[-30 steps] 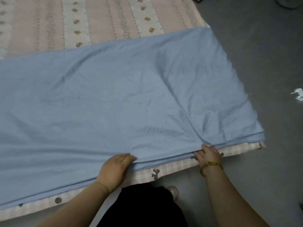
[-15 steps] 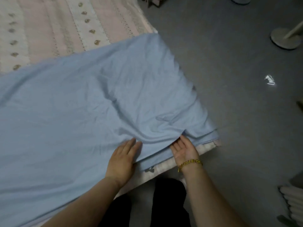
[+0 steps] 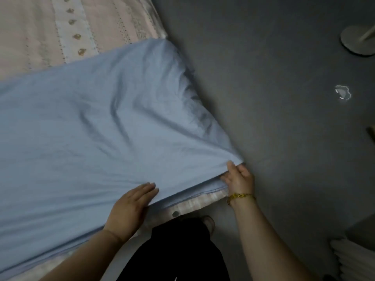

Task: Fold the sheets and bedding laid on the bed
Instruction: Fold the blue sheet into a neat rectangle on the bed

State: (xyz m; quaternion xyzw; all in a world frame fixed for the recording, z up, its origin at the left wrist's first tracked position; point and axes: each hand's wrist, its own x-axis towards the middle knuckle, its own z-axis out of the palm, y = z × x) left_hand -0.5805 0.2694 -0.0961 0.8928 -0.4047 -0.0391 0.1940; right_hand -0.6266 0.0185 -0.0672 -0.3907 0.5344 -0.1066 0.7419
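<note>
A person in black trousers [image 3: 178, 252] stands nearest the camera. The right hand [image 3: 238, 179], a gold bracelet [image 3: 240, 196] at its wrist, pinches the near corner of the blue sheet [image 3: 101, 128], thumb on top and fingers tucked beneath, raising it slightly. Just left of that grip, the left hand [image 3: 129, 207] lies flat on the sheet, fingers straight, holding nothing. Beyond the grip the sheet spreads rumpled over a patterned quilt [image 3: 91, 27]; to the right lies grey floor [image 3: 263, 78].

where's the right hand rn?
Head view, lower right of centre: the right hand pinches the near corner of the blue sheet, right of the flat left hand.
</note>
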